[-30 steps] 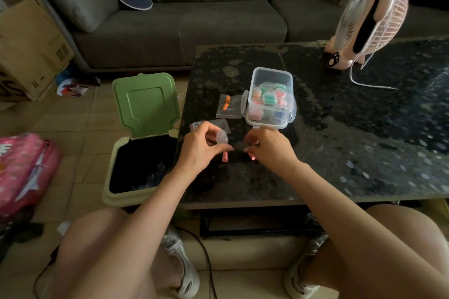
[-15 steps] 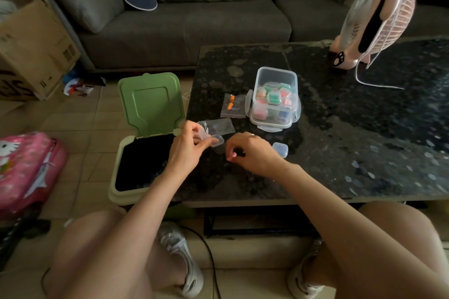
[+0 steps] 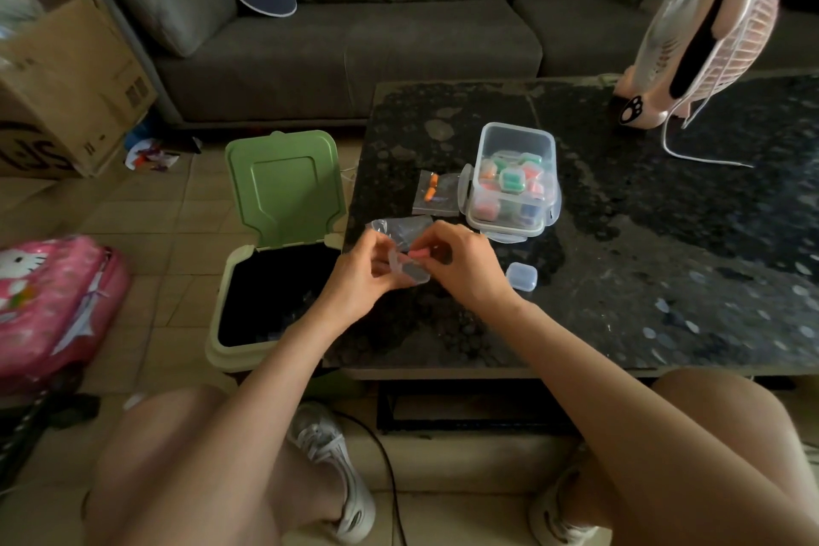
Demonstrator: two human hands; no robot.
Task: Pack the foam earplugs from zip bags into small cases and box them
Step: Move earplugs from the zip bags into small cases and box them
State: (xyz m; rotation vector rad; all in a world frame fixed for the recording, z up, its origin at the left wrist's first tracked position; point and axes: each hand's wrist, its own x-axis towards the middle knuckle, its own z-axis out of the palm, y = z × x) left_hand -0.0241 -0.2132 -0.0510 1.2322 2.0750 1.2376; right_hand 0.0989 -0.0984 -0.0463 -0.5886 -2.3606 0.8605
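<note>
My left hand (image 3: 361,275) pinches a small clear plastic case (image 3: 410,268), open, just above the near left part of the black speckled stone table (image 3: 620,279). My right hand (image 3: 465,268) holds a pink foam earplug (image 3: 419,253) between the fingertips, touching the case rim. Right of this case lies a second small clear case (image 3: 521,276), closed. Behind it lie an empty zip bag (image 3: 401,228), then a zip bag with orange earplugs (image 3: 432,193) beside the clear latch box (image 3: 512,180) full of coloured cases. Left of the table stands a green-lidded bin (image 3: 283,191), open.

Table (image 3: 664,279) (dark): box (image 3: 514,177), fan (image 3: 704,35).
</note>
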